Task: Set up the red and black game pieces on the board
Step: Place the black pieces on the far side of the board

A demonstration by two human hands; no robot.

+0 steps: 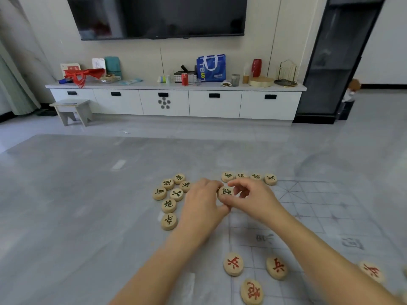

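A transparent game board (312,208) with grey grid lines lies on the grey table. Both hands meet over its far left corner around one black-lettered wooden piece (225,192). My left hand (202,208) holds the piece from the left and my right hand (253,197) pinches it from the right. Several black-lettered pieces (248,177) stand in a row on the board's far edge. A loose cluster of black-lettered pieces (170,199) lies on the table left of the board. Several red-lettered pieces (253,274) sit on the near part of the board.
The grey table (88,216) stretches wide to the left and far side. Beyond it stand a white low cabinet (176,104) with assorted items on top, a small stool (71,111) and a wall-mounted TV (158,16).
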